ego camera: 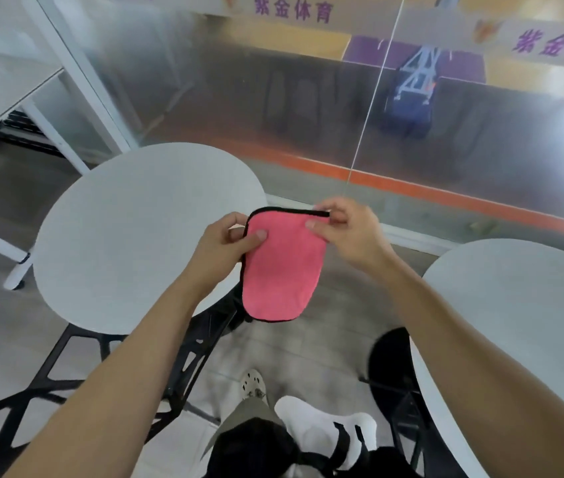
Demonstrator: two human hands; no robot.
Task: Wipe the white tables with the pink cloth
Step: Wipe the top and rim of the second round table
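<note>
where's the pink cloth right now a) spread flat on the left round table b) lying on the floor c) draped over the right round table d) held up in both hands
d: the left hand and the right hand each pinch the top of the pink cloth, which hangs down from them.

- I get only part of the right white table (522, 305); the frame's edge cuts it off.
- The pink cloth (280, 270) hides the left hand (222, 246)'s fingers, thumb excepted.
- Everything behind the glass (239, 98) looks blurred.
</note>
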